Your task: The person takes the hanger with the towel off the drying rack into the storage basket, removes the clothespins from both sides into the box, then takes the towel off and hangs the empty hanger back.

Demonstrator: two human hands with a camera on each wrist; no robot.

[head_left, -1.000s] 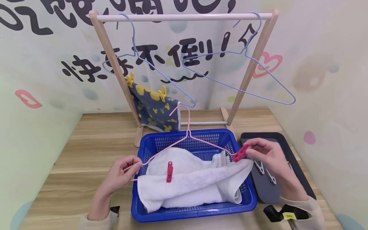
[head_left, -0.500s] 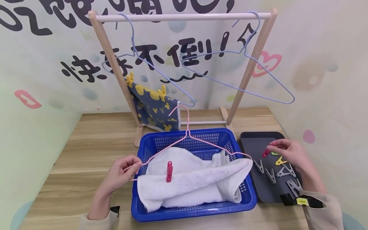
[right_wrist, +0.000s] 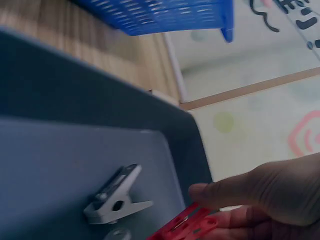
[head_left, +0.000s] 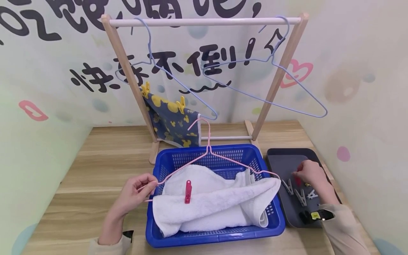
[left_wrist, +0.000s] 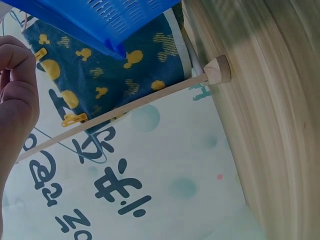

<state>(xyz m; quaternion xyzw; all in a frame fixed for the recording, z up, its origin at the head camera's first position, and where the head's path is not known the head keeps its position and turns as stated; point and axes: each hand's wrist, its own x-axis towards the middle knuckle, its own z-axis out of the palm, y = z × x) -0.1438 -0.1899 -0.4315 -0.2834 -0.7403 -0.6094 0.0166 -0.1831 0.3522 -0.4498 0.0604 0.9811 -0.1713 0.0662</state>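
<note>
My left hand (head_left: 138,189) pinches the left end of a pink hanger (head_left: 209,141). A white towel (head_left: 216,209) is folded over the hanger's lower bar and lies in the blue basket (head_left: 220,236). One red clothespin (head_left: 188,192) grips the towel left of its middle. Over the dark tray (head_left: 287,161), my right hand (head_left: 313,175) holds another red clothespin (right_wrist: 187,225) between thumb and fingers. A grey clothespin (right_wrist: 117,200) lies close by on the tray floor. In the left wrist view, only part of my left hand (left_wrist: 17,90) shows at the edge.
Behind the basket stands a wooden rack with a white bar (head_left: 204,22). Two blue hangers (head_left: 264,95) hang there, one carrying a navy patterned cloth (head_left: 172,124) with yellow clothespins (head_left: 181,105). Several clothespins (head_left: 301,197) lie in the tray.
My right hand has moved right from the hanger's right end, taking the red clothespin, and then down into the tray. My left hand has kept its hold on the hanger.
</note>
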